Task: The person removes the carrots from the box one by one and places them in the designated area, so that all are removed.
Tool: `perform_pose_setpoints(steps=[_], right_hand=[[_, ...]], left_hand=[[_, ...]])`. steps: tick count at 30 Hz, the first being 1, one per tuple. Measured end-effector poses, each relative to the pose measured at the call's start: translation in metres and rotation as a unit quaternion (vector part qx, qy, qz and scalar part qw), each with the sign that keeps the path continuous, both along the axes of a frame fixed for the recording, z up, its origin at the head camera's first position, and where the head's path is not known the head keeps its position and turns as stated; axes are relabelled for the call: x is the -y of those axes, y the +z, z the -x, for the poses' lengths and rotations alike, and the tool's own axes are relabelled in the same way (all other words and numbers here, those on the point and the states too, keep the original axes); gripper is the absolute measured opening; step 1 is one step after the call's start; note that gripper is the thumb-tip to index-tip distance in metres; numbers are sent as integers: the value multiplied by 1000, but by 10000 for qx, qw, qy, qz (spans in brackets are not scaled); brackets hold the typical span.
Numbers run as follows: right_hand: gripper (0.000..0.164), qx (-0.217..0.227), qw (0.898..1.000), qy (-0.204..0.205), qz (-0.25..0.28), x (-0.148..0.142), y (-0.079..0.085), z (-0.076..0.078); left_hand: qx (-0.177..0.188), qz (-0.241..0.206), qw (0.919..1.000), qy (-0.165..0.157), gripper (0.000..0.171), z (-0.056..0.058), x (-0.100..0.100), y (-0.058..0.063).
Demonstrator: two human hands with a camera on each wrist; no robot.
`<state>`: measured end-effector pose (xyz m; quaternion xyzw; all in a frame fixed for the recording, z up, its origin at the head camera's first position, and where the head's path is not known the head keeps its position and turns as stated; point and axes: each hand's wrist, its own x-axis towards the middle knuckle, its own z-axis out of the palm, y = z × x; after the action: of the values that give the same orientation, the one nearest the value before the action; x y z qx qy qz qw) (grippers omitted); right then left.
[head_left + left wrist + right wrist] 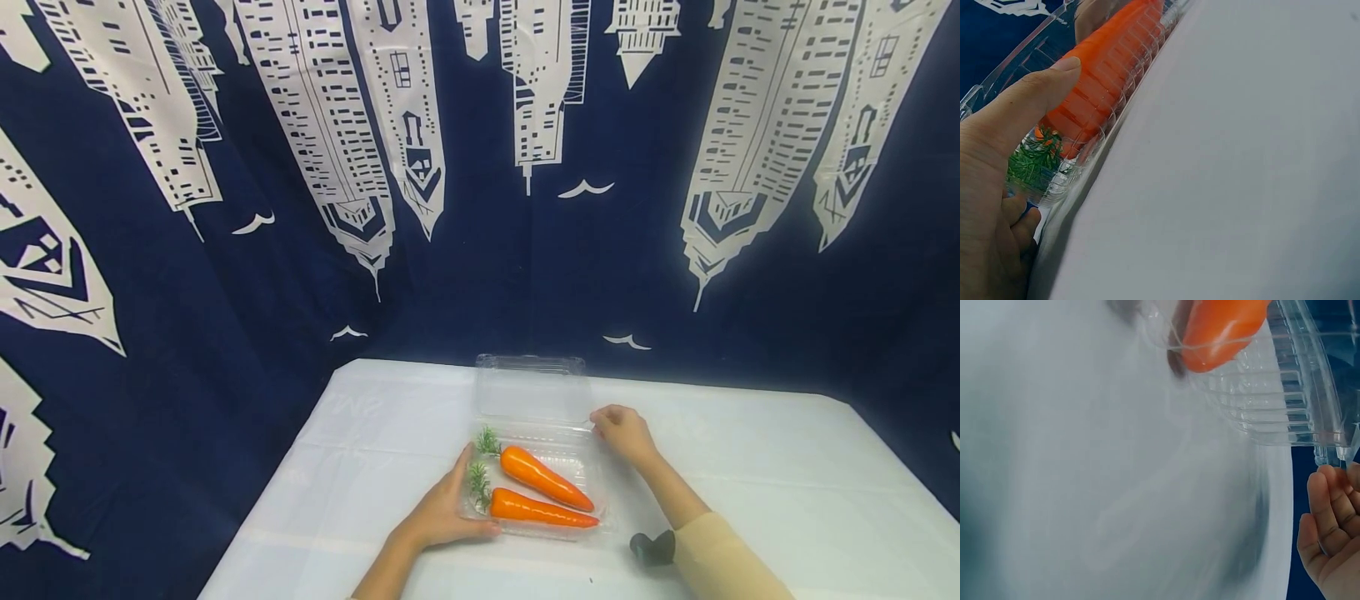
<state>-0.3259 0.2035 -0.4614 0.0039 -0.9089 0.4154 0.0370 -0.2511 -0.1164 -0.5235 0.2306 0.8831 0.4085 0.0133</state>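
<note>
A clear plastic clamshell container (540, 532) lies on the table with its lid (534, 393) folded open toward the back. Inside it are two orange carrots, an upper one (542, 475) and a lower one (536, 507), with green leafy tops (478, 483) at the left. My left hand (444, 506) grips the container's front left corner, thumb along the front wall and fingers round the left side; that thumb (1054, 81) presses over the carrot in the left wrist view. At the back right corner, by the hinge, my right hand (624, 430) pinches the container's edge with its fingertips.
A white cloth (360, 450) covers the table. Behind it hangs a dark blue curtain (480, 275) printed with white buildings and birds. A dark rounded piece (651, 548) sits at the right sleeve's cuff (712, 542).
</note>
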Motion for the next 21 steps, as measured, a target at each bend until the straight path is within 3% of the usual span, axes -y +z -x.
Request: perform_pose_setpoints(steps=[21], right_hand=[[31, 244, 9993, -107, 273, -2, -10, -1]], left_hand=[[-10, -60, 10000, -15, 126, -1, -1, 2]])
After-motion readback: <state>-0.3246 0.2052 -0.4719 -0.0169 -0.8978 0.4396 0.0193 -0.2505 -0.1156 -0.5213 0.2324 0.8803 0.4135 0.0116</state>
